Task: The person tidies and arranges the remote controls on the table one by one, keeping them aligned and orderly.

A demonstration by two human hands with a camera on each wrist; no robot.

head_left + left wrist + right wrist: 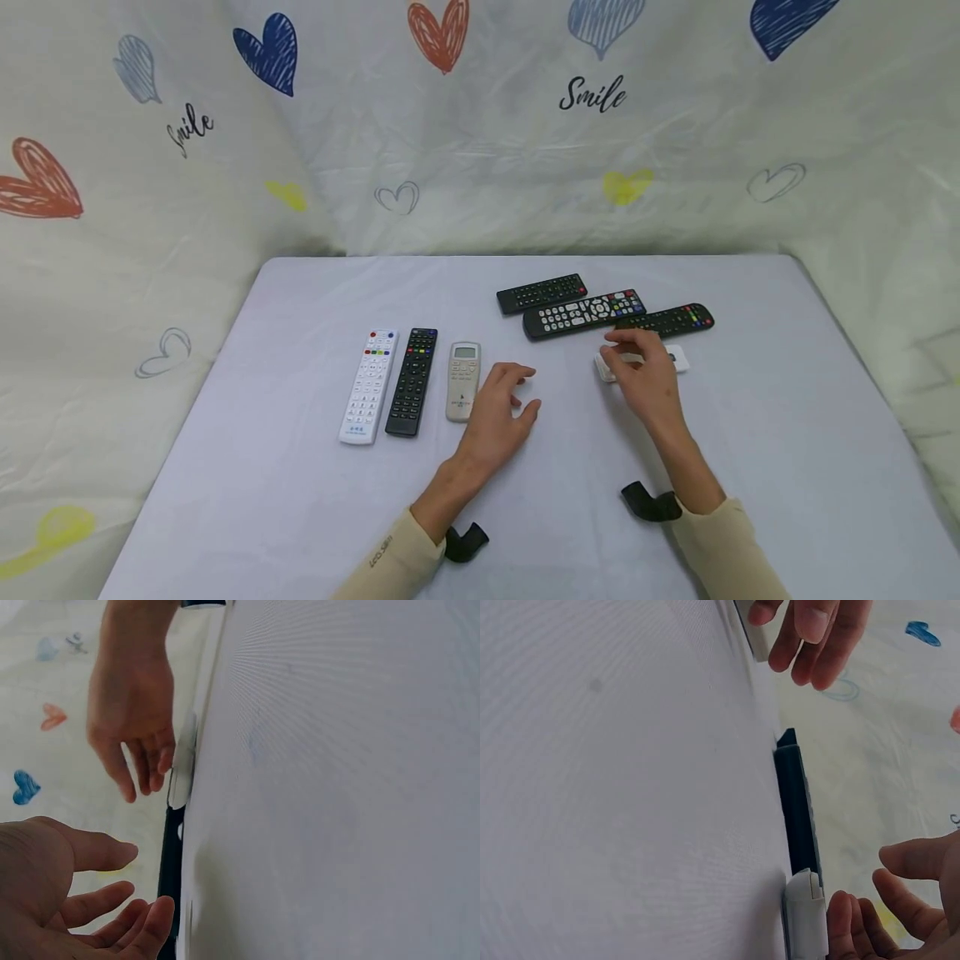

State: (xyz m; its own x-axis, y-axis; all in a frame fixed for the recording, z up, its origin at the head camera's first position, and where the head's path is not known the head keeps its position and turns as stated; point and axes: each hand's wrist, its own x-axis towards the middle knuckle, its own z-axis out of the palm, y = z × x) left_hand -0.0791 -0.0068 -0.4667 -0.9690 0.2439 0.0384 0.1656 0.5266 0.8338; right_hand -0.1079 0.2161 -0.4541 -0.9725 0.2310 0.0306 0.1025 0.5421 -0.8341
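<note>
My left hand [497,415] hovers at the right side of a small beige air-conditioner remote [462,371], partly overlapping its lower corner in the head view. Its fingers are loosely bent with nothing between them. My right hand [647,375] is over a white remote [679,358] lying crosswise, and hides the middle of it. Thumb and fingers stand apart there; the right wrist view shows the fingertips [840,915] beside the white remote's end [806,922], not wrapped around it. Just behind lies a black remote [686,317] with coloured buttons.
Left of the beige remote, a black remote [412,379] and a long white remote [367,387] lie side by side. Farther back are a larger black remote [585,314] and another black one [542,293]. A white-covered table [262,500] meets a heart-patterned curtain [487,150].
</note>
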